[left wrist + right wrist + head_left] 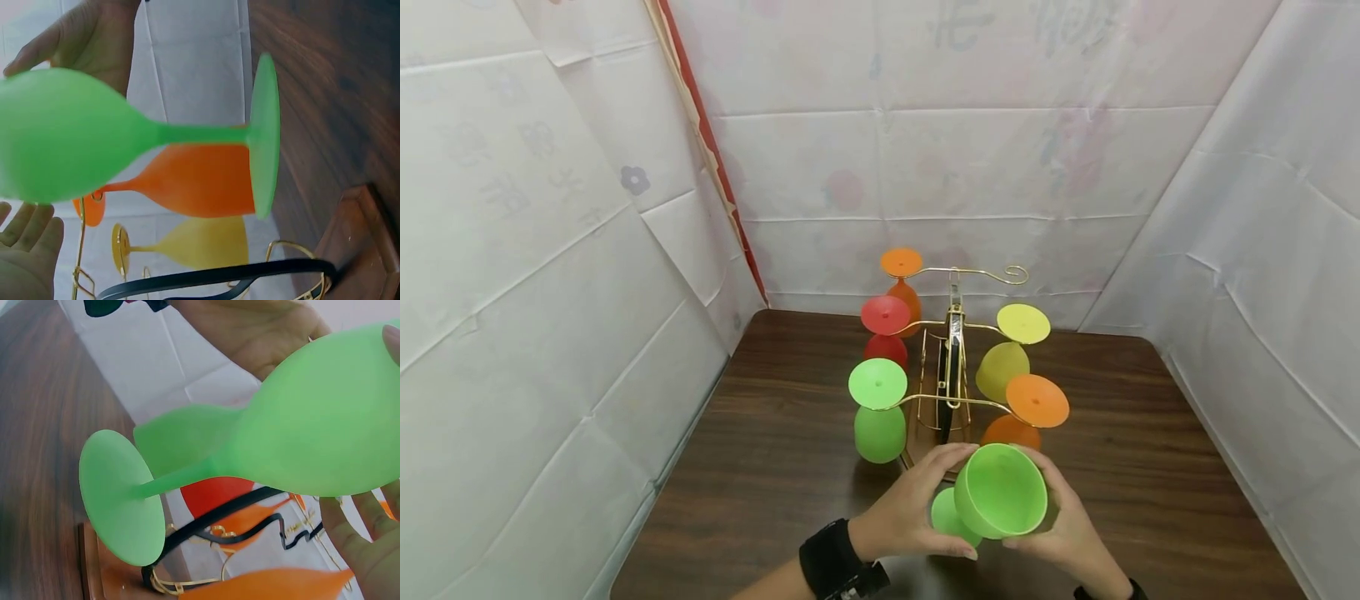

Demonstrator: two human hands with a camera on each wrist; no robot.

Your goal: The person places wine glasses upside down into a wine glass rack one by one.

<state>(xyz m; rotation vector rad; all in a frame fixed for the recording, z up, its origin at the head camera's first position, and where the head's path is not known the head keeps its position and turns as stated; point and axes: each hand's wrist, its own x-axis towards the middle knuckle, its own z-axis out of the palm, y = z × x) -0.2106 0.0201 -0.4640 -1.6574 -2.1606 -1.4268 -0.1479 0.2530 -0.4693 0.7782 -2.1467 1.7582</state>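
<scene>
A light green wine glass [1000,492] is upright above the near table, its bowl opening toward the head camera. My right hand [1067,525] holds the bowl from the right, thumb on the near side and fingers on the far side. At the bowl's left my left hand [917,504] has its fingers loosely extended, fingertips right at the bowl. The stem and round foot [119,497] hang free below. Just beyond stands a gold wire glass rack [955,358], with colored glasses hanging upside down by their feet.
On the rack's left hang a green glass [880,433], a red glass [885,317] and an orange glass [901,262]. On its right are a yellow glass [1003,372] and another orange glass [1037,402]. The rack's wooden base [359,244] stands on the dark table [775,467]; white sheets [962,167] surround it.
</scene>
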